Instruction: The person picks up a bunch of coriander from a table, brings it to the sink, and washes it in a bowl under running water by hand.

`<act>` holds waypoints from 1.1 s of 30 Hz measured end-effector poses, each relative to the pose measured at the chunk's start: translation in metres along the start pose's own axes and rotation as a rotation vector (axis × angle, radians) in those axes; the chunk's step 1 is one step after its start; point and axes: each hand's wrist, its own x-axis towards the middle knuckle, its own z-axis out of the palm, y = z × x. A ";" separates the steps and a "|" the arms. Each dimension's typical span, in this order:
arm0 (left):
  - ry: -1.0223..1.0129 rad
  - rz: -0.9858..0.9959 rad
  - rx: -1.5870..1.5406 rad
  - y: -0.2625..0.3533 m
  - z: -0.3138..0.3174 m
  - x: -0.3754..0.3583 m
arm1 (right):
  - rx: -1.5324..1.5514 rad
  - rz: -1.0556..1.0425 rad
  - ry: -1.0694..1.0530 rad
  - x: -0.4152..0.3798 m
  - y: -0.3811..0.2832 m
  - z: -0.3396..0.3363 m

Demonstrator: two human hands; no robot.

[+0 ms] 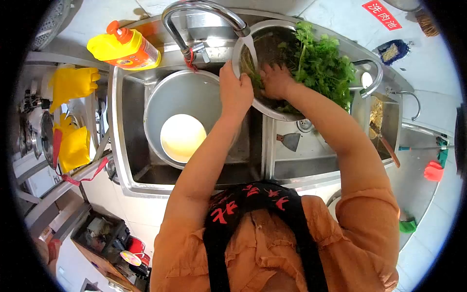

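Note:
Water runs from the curved faucet (204,9) into a metal basin (282,116) that rests over the divider of the double sink. Leafy green herbs (326,61) fill the right part of this basin and hang over its rim. My left hand (236,90) is closed on the basin's left rim, thumb toward the inside. Inside the basin, my right hand (276,80) lies on the stems beside the water stream, its fingers spread and partly under water. What is beneath its palm is hidden.
A large grey bowl (155,104) holding a pale round bowl (183,137) sits in the left sink. A yellow detergent bottle (125,47) stands behind it. A scraper (290,141) lies in the right sink. Yellow gloves (73,87) hang at the left.

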 end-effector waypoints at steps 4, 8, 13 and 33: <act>-0.008 0.015 -0.003 0.002 0.000 0.001 | -0.005 -0.077 0.106 0.027 0.014 0.034; -0.025 0.016 -0.015 0.008 -0.005 0.001 | 0.180 -0.167 -0.049 0.020 0.016 -0.020; 0.015 -0.005 -0.001 0.000 -0.001 -0.001 | 0.114 0.184 0.028 0.004 0.016 -0.021; -0.020 -0.042 -0.056 0.000 0.001 0.000 | -0.044 -0.008 -0.241 0.038 0.013 0.044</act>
